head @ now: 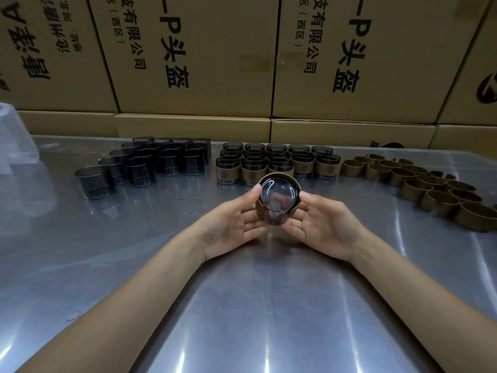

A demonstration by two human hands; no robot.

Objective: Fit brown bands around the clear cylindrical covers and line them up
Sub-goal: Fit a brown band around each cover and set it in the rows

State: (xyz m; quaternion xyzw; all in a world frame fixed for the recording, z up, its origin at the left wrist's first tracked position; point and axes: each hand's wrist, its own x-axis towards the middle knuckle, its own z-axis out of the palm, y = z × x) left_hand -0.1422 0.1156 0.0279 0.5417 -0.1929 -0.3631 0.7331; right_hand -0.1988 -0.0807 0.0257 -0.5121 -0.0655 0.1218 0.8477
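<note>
Head view: we look down on a scratched, shiny steel table (242, 305).
Held piece: we see a smoky clear plastic cylindrical cover (279, 195) above mid-table, its domed closed end tilted toward us, with a matte brown cardboard band (260, 208) round its wall.
Left hand (233, 221): palm up, thumb on the band's rim, fingers curled under it; it holds the banded cover.
Right hand (324, 221): mirrors it, thumb on the rim, fingers cupping the other side.
Bare covers (139, 165): smooth tinted cylinders in rows at far left, upright.
Finished covers (277, 161): a tight block of banded ones just behind the hands.
Loose bands (430, 184): brown rings clustered at right.
Backdrop: printed corrugated cartons (196, 63) stacked behind the table.
</note>
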